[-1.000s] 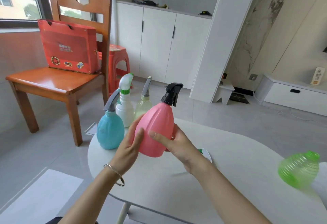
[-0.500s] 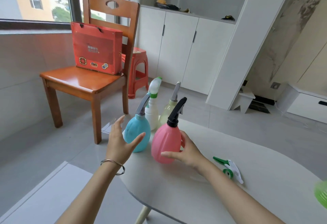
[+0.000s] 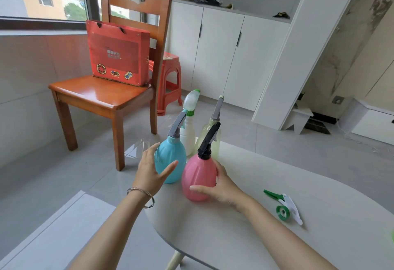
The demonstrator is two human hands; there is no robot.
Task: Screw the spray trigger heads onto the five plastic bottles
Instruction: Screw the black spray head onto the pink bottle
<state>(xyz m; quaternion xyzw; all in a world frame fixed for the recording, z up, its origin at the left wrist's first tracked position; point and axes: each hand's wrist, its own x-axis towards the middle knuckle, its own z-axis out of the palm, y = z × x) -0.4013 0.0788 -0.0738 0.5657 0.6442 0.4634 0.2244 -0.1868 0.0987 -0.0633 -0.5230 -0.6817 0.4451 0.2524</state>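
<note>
A pink bottle with a black trigger head stands upright on the white table, and my right hand wraps its lower right side. Left of it stands a blue bottle with a grey head. My left hand hovers open beside the blue bottle, fingers spread, holding nothing. Behind these stand a white bottle with a white and green head and a pale yellow bottle with a grey head. A loose green and white trigger head lies on the table to the right. A sliver of green bottle shows at the right edge.
A wooden chair with a red box on its seat stands beyond the table's left end. A red plastic stool is behind it. White cabinets line the back wall. The bottles stand close to the table's left edge.
The pink bottle went from held up in both hands to standing on the table beside the blue one. My left hand let go and opened. The view shifted left.
</note>
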